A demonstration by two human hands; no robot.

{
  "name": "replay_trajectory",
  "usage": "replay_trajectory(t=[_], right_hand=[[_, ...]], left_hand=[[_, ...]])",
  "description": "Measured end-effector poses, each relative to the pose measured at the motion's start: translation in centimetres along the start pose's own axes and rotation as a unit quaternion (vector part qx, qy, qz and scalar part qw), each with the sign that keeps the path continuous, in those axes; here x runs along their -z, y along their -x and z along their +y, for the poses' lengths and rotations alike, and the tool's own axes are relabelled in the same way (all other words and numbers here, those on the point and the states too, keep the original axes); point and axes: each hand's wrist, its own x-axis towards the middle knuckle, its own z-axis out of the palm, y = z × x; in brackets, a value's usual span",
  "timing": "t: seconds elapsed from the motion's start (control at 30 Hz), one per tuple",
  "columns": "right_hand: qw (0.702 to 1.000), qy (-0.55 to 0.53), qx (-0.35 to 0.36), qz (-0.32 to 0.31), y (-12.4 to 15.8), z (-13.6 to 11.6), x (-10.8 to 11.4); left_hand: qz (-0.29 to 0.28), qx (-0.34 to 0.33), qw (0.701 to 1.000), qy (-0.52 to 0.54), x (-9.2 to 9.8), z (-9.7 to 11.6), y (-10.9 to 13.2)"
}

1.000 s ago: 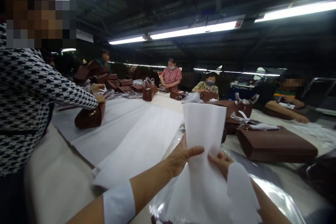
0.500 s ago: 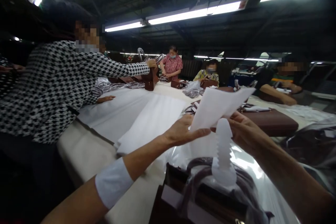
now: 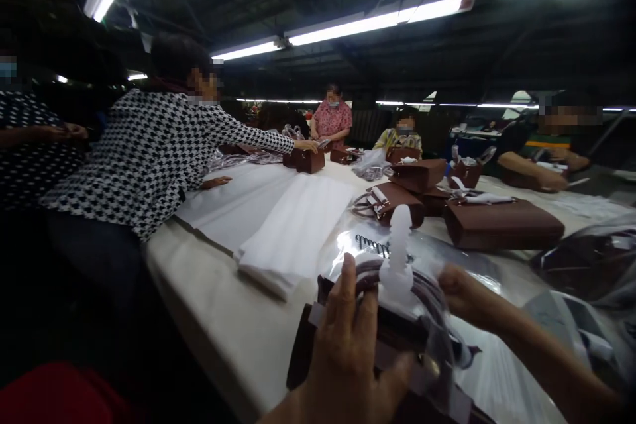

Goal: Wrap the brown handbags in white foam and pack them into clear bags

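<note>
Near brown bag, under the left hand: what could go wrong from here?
The left hand, spread over the brown bag, might snag its upright handles. The pale notched strip sticking up there could get bent if the right hand swings inward. Loose clear plastic behind might ruck up.

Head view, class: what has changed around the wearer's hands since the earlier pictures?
The thin white sheet no longer shows; the left hand has let go and come down spread over the dark brown handbag; the right hand, curled, has dropped beside its plastic-wrapped handles. The stack of white sheets stays on the cream tabletop.
</note>
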Motion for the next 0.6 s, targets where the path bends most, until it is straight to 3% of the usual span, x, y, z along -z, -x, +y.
replay_trajectory(t=[0.17, 0.33, 0.43, 0.5, 0.6], right_hand=[[0.992, 0.105, 0.063, 0.005, -0.7, -1.7, -1.1], [0.994, 0.062, 0.090, -0.020, -1.2, -3.9, -1.1], [0.989, 0.080, 0.053, 0.114, 2.0, -3.9, -1.2], [0.970, 0.130, 0.006, 0.207, 5.0, -3.7, -2.5], [0.939, 0.248, -0.054, 0.230, 8.0, -3.3, -6.6]], left_hand=[[-0.002, 0.084, 0.996, -0.007, -1.4, 0.9, -1.0], [0.004, 0.115, 0.993, 0.004, -2.2, 1.4, -1.4], [0.022, 0.111, 0.993, 0.030, -2.5, 1.3, -1.4], [0.030, 0.108, 0.993, 0.044, -2.6, 1.1, -1.4], [0.028, 0.095, 0.994, 0.051, -2.2, 0.9, -1.0]])
